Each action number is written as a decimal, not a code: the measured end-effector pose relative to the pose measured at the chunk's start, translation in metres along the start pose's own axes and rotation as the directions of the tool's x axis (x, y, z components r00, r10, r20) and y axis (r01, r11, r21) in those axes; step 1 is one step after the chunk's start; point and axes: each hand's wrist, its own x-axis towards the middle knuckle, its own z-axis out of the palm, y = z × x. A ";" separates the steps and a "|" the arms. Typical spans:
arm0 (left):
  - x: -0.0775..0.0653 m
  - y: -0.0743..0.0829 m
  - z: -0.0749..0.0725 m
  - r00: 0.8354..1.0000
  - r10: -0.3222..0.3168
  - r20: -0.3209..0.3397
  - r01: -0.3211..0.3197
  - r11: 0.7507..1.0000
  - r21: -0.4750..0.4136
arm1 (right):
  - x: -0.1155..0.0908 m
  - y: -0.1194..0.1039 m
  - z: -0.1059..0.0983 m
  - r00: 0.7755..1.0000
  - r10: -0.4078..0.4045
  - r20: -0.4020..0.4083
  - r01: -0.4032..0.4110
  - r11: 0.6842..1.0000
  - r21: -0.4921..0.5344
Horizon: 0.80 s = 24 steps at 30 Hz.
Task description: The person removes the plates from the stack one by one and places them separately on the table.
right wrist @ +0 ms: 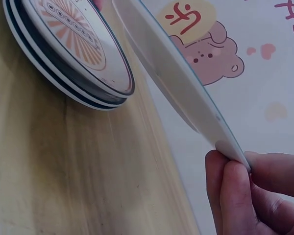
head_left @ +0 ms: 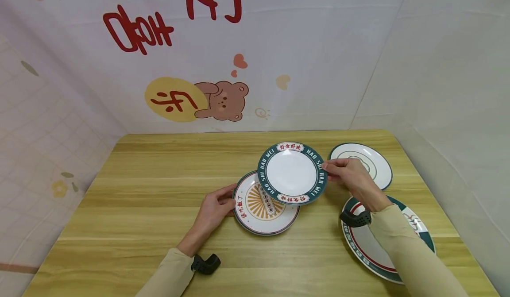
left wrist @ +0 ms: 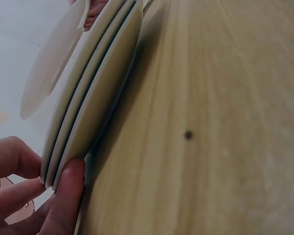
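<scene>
My right hand [head_left: 354, 177] pinches the right rim of a white plate [head_left: 292, 173] with a dark green lettered border. This plate is held up in the air, overlapping the stack in the head view. My left hand [head_left: 213, 209] holds the left edge of a stack of plates whose top one, a white plate [head_left: 259, 208], carries an orange sunburst print. In the left wrist view the stacked plates [left wrist: 88, 88] show as several nested rims, with the thumb and fingers around their edge. From the right wrist side, the raised plate [right wrist: 176, 73] appears edge-on, apart from the stack.
At the back right of the wooden table [head_left: 159, 168] lies a white plate [head_left: 380, 168] with a thin dark rim. A larger plate [head_left: 374, 261] with green and red bands lies at the front right, partly under my right forearm. A printed cloth wall [head_left: 318, 67] rises behind.
</scene>
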 end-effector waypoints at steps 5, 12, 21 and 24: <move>0.000 0.000 -0.001 1.000 0.005 0.006 -0.006 0.999 0.046 | 0.004 -0.003 -0.002 1.000 0.004 -0.009 -0.004 1.000 0.003; 0.001 0.002 -0.002 1.000 0.010 0.005 -0.010 0.997 0.082 | 0.012 -0.005 -0.001 1.000 -0.004 -0.013 0.004 1.000 -0.016; 0.000 0.002 -0.004 0.999 0.014 0.029 -0.016 0.998 0.069 | 0.022 -0.004 -0.004 1.000 0.000 -0.022 0.001 1.000 0.013; 0.001 0.002 -0.004 0.999 0.012 0.036 -0.014 0.998 0.057 | 0.026 -0.004 -0.006 1.000 -0.004 -0.029 0.005 0.999 0.049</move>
